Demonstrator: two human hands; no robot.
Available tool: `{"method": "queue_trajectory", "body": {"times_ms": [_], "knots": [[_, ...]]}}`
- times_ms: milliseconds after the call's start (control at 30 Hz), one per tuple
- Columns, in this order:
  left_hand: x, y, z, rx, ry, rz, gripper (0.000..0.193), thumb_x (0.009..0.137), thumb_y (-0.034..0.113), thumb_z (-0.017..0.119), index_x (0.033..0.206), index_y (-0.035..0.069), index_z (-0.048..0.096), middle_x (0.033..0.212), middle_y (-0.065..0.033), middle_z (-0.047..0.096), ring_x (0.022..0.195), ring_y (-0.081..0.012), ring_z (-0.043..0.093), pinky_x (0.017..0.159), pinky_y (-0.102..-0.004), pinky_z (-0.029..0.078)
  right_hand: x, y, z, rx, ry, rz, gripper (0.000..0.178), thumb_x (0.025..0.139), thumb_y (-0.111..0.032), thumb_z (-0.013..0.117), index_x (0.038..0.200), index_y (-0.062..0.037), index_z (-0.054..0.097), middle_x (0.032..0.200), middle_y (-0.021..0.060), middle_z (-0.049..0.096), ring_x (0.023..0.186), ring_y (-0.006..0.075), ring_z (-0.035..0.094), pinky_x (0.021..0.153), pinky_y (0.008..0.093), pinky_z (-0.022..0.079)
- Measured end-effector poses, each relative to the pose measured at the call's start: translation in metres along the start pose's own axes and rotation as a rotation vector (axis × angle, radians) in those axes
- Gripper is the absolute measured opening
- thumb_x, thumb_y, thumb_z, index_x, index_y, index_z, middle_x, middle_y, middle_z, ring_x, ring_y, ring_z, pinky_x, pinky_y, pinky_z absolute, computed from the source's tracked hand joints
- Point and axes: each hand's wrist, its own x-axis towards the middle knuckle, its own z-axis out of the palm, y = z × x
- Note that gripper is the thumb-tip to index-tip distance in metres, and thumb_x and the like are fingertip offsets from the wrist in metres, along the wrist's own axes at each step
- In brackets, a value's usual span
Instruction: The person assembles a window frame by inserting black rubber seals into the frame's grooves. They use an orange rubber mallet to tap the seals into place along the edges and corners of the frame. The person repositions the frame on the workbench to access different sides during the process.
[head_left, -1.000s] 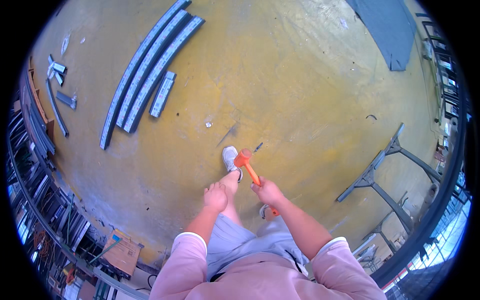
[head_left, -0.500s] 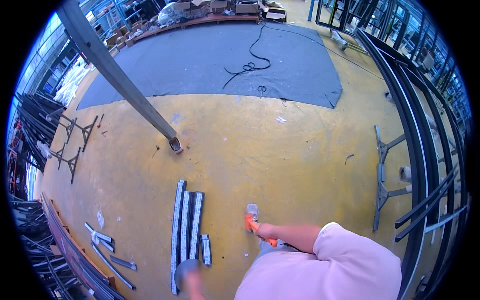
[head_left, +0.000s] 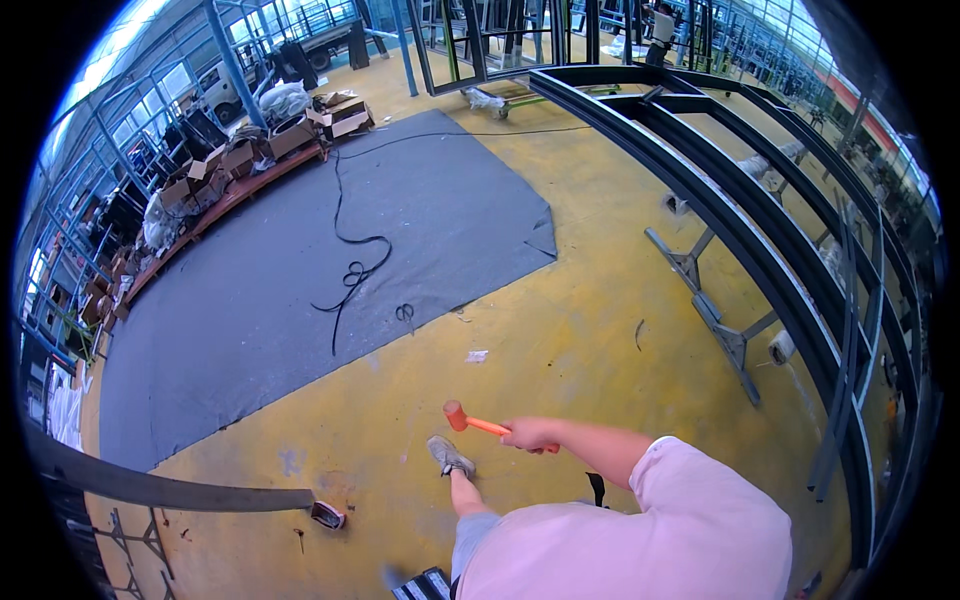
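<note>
My right hand [head_left: 530, 434] is wrapped round the handle of an orange mallet [head_left: 486, 427]. The mallet's head points left, above the yellow floor and just beyond my shoe [head_left: 450, 456]. My left hand is out of sight. At the lower edge, the ends of several dark metal profiles with pale faces [head_left: 424, 585] peek out beside my body, with a blurred grey patch next to them that I cannot make out.
To the right, long black metal frames [head_left: 700, 190] lie on grey stands [head_left: 733, 345]. A grey mat [head_left: 260, 290] bears a black cord [head_left: 352, 275] and scissors [head_left: 405, 315]. A grey post [head_left: 180, 492] crosses the lower left. Cardboard boxes [head_left: 290, 135] line the mat's far side.
My view has swung right, bringing the black frames closer to the middle. My left hand, which held a blurred grey round thing, has left view. The mallet stays in my right hand.
</note>
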Motion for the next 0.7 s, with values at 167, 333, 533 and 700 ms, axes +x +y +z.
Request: {"method": "queue_trajectory", "body": {"times_ms": [167,333,533,700], "knots": [[0.136,0.122,-0.046,0.048,0.066,-0.214,0.023,0.098,0.015,0.046,0.114,0.004,0.059,0.096,-0.0143,0.064,0.062,-0.0225,0.056,0.047,-0.0370,0.044,0.086,0.000,-0.127,-0.154,0.190,0.375,0.032,0.097,-0.027,0.056,0.116,-0.0014,0.062,0.066,0.0105,0.057,0.049,0.0219,0.053,0.044,0.0425,0.042],[0.281,0.410,-0.032,0.231,-0.057,0.040,0.027,0.098,0.016,0.045,0.120,0.007,0.057,0.099,-0.0132,0.063,0.063,-0.0219,0.056,0.048,-0.0367,0.044,0.067,0.133,-0.179,0.034,0.381,0.761,0.024,0.086,-0.005,0.052,0.096,0.0095,0.068,0.069,0.0230,0.067,0.056,0.0334,0.068,0.050,0.0488,0.052],[0.363,0.816,0.110,0.262,-0.065,0.636,0.028,0.098,0.012,0.048,0.123,0.004,0.059,0.096,-0.0076,0.067,0.071,-0.0150,0.062,0.054,-0.0303,0.047,0.101,0.171,-0.196,0.684,0.618,1.054,0.016,0.086,-0.001,0.056,0.079,0.0035,0.070,0.071,0.0196,0.068,0.059,0.0313,0.067,0.055,0.0486,0.050],[0.321,0.949,0.299,0.413,-0.234,0.661,0.028,0.099,0.014,0.052,0.122,0.003,0.062,0.103,-0.0077,0.071,0.083,-0.0158,0.067,0.065,-0.0312,0.053,0.194,0.172,-0.271,0.541,0.558,1.067,0.015,0.086,-0.007,0.063,0.091,-0.0044,0.076,0.086,0.0150,0.074,0.076,0.0263,0.072,0.067,0.0459,0.053]]}}
